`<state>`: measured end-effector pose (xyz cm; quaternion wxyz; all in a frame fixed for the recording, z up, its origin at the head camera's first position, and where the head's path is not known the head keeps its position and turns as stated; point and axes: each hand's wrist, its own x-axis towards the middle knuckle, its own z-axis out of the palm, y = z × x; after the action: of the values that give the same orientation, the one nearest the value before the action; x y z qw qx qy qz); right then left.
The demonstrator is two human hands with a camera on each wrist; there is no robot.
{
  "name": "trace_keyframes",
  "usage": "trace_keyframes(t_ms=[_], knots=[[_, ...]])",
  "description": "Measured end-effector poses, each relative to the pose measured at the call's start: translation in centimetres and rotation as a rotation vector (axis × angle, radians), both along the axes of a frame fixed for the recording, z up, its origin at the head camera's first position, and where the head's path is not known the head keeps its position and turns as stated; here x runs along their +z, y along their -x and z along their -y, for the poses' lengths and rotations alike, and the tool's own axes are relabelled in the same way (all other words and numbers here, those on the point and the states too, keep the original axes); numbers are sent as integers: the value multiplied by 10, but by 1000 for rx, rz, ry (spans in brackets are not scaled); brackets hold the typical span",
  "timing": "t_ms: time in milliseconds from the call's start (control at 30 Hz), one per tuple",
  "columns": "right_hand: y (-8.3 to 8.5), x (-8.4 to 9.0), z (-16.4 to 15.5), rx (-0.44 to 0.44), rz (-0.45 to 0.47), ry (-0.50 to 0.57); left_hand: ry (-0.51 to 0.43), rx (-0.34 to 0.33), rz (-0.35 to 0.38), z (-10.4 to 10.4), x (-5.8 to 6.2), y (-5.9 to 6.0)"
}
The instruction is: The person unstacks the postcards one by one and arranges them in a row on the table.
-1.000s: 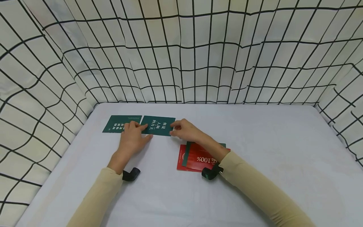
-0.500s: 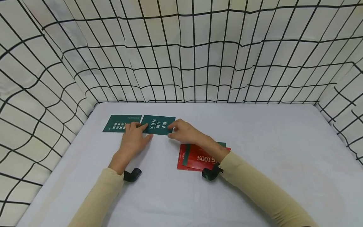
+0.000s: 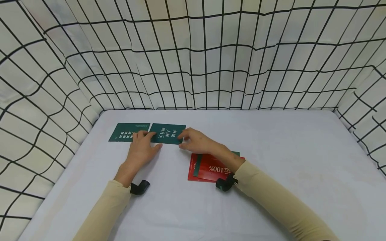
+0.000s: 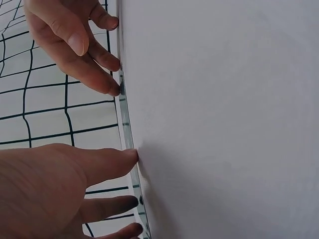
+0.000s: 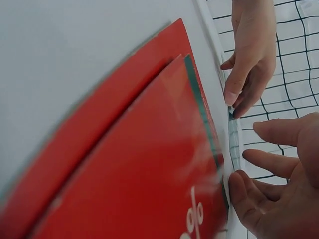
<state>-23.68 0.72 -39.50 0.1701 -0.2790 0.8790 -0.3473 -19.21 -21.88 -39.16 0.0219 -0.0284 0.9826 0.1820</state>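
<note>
Green card [image 3: 166, 134], upper left — right hand [image 3: 196, 140] has edged farther over it, left hand [image 3: 141, 148] steady; both spread, placement seems nearly settled.

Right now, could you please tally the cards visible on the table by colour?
Green cards: 3 (two side by side, one sandwiched between the red cards)
Red cards: 2
Total: 5 showing; any fully covered card can't be counted.
</note>
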Motion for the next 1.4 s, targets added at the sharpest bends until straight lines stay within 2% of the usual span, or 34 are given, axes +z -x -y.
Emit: trace_keyframes(t_ms=[167,500,933,1133,1400], knots=[[-1,-1,-8,-2,-9,59,-39,-31,-60,-1,-4,1],[-8,2,-33,-61,-1,105,-142,-165,-142,-15,-7,4],[-24,2,-60,-67,2,140,-215,-280,-163,-39,-10,-1],[-30,8,-69,-84,-39,140,-234,-338,-165,-52,-7,-4],[-43,9,-83,-84,-68,121,-245,-350,-123,-60,-10,-11]])
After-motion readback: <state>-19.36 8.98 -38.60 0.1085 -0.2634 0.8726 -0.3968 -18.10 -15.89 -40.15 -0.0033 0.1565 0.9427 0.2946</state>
